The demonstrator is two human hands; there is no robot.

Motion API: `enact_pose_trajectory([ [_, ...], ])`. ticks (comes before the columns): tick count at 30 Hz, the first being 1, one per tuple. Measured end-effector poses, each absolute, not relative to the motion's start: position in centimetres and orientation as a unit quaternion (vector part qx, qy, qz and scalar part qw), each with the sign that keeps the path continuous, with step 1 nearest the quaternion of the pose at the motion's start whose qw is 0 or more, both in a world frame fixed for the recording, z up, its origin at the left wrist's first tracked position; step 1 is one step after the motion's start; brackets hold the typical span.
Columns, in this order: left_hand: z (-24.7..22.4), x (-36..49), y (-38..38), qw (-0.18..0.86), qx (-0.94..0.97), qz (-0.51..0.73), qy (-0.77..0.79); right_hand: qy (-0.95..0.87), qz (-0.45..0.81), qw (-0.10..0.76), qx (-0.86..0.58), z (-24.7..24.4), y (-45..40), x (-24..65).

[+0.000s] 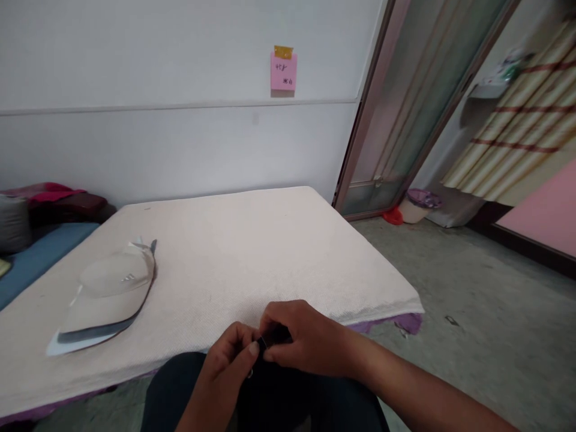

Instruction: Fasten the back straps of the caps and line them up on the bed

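Above the person's dark-clothed lap (288,396), both hands meet close together at the bed's front edge. My left hand (231,363) pinches a small dark item (261,345) between thumb and fingers. My right hand (299,339) is curled at the item's right side, thumb and index finger closed on it. A thin bright line shows between the fingertips, and a small shiny ring-like piece (250,373) sits below my left thumb. The dark item blends with the clothing, so its full shape cannot be made out.
A bed with a pale cover (234,252) stands before me. Stacked caps (112,282) lie on its left part. A pink note (283,72) is on the wall. A waste bin (416,207) stands on the floor at right, by a sliding door (405,102).
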State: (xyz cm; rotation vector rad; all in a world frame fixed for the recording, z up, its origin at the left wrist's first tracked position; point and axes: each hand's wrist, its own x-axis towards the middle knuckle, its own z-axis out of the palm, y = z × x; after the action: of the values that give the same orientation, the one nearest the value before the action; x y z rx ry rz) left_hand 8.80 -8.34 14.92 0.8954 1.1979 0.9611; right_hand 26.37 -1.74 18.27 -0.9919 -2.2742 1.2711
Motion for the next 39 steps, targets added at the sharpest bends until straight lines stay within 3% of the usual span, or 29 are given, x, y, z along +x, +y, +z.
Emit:
enact_pose_trajectory([
  [4, 14.2, 8.5, -8.3, 0.678, 0.326, 0.445, 0.486, -0.777, 0.506, 0.173, -0.332, 18.4, -1.3, 26.7],
  [10, 14.1, 7.9, -8.2, 0.712, 0.21, 0.529, 0.412, -0.656, 0.69, 0.156, -0.261, 16.4, 0.5, 28.4],
  [16, 13.1, 6.9, -8.3, 0.703, 0.201, 0.541, 0.416, -0.533, 0.764, 0.251, -0.264, 14.5, 0.7, 29.3],
  [22, 13.4, 7.2, -8.2, 0.732, 0.235, 0.523, 0.367, -0.545, 0.73, 0.282, -0.299, 14.6, 0.6, 29.5],
  [29, 12.7, 8.5, -7.5, 0.711, 0.309, 0.474, 0.418, -0.708, 0.625, 0.188, -0.27, 16.3, -0.5, 28.3],
  [39, 12.3, 8.8, -7.6, 0.729, 0.318, 0.457, 0.397, -0.737, 0.582, 0.168, -0.302, 16.8, -0.4, 28.0],
])
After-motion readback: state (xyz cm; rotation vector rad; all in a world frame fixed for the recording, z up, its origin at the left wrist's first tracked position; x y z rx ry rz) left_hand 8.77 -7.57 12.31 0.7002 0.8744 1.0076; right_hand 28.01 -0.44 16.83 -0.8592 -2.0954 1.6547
